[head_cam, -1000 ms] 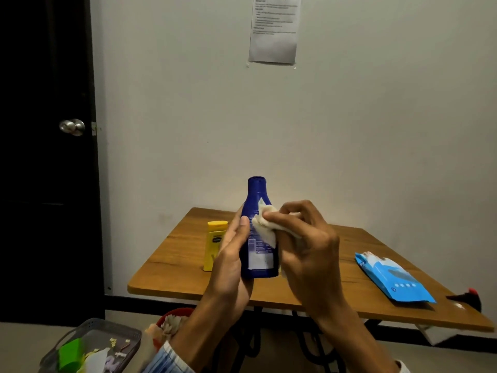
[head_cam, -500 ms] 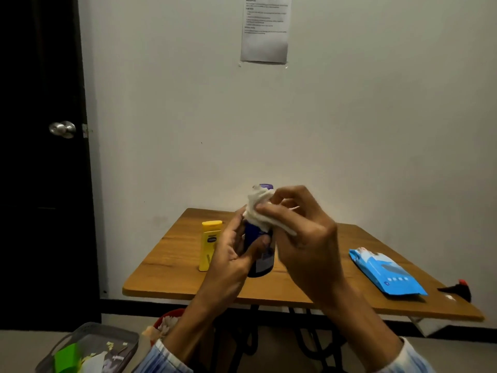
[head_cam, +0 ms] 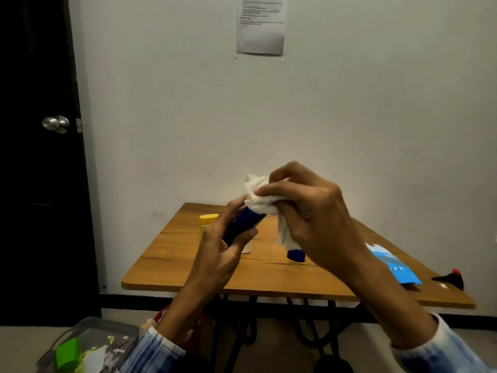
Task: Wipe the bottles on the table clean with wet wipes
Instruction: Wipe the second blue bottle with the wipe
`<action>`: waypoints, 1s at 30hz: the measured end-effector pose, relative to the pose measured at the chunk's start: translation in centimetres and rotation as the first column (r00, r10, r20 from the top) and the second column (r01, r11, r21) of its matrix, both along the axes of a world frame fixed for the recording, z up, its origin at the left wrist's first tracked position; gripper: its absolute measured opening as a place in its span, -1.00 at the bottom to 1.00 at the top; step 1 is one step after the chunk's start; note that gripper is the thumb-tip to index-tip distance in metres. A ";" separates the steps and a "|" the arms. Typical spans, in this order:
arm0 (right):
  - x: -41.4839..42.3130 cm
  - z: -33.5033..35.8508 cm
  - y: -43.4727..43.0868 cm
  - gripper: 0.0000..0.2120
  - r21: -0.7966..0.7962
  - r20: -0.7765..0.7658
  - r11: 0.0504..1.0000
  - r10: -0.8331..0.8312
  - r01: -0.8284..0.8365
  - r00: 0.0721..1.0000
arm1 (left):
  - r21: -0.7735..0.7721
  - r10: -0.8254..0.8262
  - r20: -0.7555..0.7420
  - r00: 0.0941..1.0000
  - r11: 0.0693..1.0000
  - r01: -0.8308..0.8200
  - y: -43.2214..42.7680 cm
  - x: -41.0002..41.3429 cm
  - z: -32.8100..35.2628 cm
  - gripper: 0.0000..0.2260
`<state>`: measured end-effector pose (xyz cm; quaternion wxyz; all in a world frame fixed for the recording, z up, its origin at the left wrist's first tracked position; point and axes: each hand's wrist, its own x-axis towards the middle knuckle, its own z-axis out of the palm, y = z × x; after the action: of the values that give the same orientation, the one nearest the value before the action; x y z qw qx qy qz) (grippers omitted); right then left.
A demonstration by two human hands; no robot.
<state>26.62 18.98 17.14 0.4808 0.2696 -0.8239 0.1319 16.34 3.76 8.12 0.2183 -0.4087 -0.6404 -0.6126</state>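
The left hand (head_cam: 217,251) is curled around the lower body of a dark blue bottle (head_cam: 246,222), holding it tilted in the air above the wooden table (head_cam: 269,275). The right hand (head_cam: 314,211) pinches a bunched white wet wipe (head_cam: 262,196) over the bottle's upper end, with a loose corner hanging down. Behind the left hand a yellow bottle (head_cam: 205,224) stands on the table. A small blue object (head_cam: 295,254) sits under the right hand. The blue wipes pack (head_cam: 395,265) lies on the table to the right.

Blue bottle's (head_cam: 246,223) top under wipe (head_cam: 259,196), wall notice (head_cam: 260,24) unreadable
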 end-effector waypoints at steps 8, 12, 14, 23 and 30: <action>0.0 0.2 0.6 -0.85 0.022 0.049 0.998 -0.057 0.056 0.997 | -0.044 -0.027 0.025 0.999 0.999 0.028 0.7 -0.6 -0.9 -0.49; 0.6 -0.7 0.4 -0.87 0.103 0.084 0.995 -0.015 0.007 0.996 | -0.005 -0.033 0.000 0.999 0.999 0.033 0.3 -0.6 -1.0 -0.51; 0.5 -0.1 1.9 -0.82 -0.033 0.037 0.998 -0.047 0.048 0.998 | -0.023 -0.010 -0.001 1.000 1.000 0.009 0.3 -0.7 -1.0 -0.43; 0.7 -0.2 1.3 -0.83 -0.067 0.035 0.998 0.021 -0.019 0.999 | -0.027 -0.031 -0.002 1.000 0.999 0.031 0.9 -0.9 -1.5 -0.49; 0.1 -1.2 1.0 -0.85 0.017 0.028 0.999 -0.038 0.038 0.999 | -0.023 -0.045 -0.021 0.999 0.999 0.045 1.0 -0.9 -1.6 -0.51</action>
<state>26.70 19.94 15.95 0.4694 0.2559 -0.8365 0.1197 15.48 4.74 6.50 0.2069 -0.4319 -0.6354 -0.6057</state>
